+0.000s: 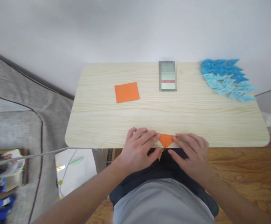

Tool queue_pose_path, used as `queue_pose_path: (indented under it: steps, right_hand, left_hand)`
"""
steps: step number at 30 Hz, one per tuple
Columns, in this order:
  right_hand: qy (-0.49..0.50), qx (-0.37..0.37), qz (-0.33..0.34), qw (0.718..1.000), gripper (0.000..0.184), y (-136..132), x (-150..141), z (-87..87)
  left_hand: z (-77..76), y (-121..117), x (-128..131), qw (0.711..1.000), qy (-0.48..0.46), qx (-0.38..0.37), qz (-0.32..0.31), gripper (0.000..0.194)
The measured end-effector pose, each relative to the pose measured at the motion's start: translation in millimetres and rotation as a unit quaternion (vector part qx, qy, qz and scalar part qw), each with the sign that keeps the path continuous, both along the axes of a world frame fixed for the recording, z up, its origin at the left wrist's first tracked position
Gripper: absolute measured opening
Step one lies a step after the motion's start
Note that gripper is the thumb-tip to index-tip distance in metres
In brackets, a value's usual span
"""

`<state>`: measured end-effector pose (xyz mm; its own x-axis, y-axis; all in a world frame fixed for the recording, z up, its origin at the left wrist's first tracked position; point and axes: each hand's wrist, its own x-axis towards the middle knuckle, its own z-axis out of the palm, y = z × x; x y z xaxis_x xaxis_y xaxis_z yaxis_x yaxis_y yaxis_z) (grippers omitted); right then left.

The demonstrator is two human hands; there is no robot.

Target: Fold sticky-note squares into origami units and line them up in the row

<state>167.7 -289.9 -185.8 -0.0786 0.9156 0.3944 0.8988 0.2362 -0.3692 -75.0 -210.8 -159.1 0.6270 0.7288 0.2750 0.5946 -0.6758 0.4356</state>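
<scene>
A small orange paper (165,140), folded into a triangle that points toward me, lies at the table's front edge. My left hand (138,149) has its fingertips on the paper's left corner, the thumb lower and apart from the index finger. On the right corner rest the fingertips of my right hand (193,154), its thumb just below the edge. Both hands keep the paper down against the tabletop. Farther back on the left lies a flat orange paper rectangle (127,92); whether it is one sheet or a stack I cannot tell.
The pale wooden table (98,124) stands against a white wall. Behind my hands lies a blurred phone-like device (168,76). Dark blue folded paper pieces (222,68) and light blue ones (230,87) are grouped at the back right. A grey sofa (53,124) borders the left side.
</scene>
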Motion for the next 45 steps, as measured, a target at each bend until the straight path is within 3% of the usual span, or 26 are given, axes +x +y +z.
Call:
queue_pose_path:
  steps: [6, 10, 17, 24, 29, 35, 40, 45]
  right_hand:
    - [0.021, 0.041, 0.037, 0.998, 0.040, -2.6, 5.3, -7.1]
    - [0.062, 0.030, 0.074, 0.995, 0.035, -0.4, 3.7, -3.4]
    - [0.139, 0.007, 0.105, 0.985, 0.032, 19.7, 0.8, 19.4]
    - [0.158, -0.003, 0.125, 0.979, 0.032, 38.7, -4.4, 46.0]
    - [0.192, -0.091, 0.096, 0.972, 0.009, 50.2, -5.9, 50.8]
    - [0.233, -0.258, 0.035, 0.937, 0.014, 67.5, 2.9, 57.2]
    - [0.336, -0.281, 0.009, 0.899, 0.027, 78.9, 6.2, 56.2]
    - [0.438, -0.307, -0.020, 0.845, 0.028, 92.1, 7.5, 48.5]
  left_hand:
    - [-11.8, -14.2, -2.4, 0.998, -0.026, 0.053, 0.004, 0.026]
    - [-11.5, -17.2, 0.7, 0.999, -0.043, 0.027, 0.003, 0.015]
    - [5.9, -5.6, 11.5, 0.995, -0.094, -0.028, 0.003, 0.013]
    - [26.9, 15.5, 17.1, 0.993, -0.110, -0.026, 0.019, 0.015]
    - [32.7, 21.7, 19.8, 0.989, -0.118, -0.093, 0.020, 0.010]
    - [25.3, 29.0, 22.1, 0.961, -0.188, -0.195, 0.057, 0.018]
    - [16.9, 35.8, 23.6, 0.948, -0.215, -0.214, 0.094, 0.019]
    - [16.8, 44.4, 23.1, 0.962, -0.181, -0.197, 0.062, 0.017]
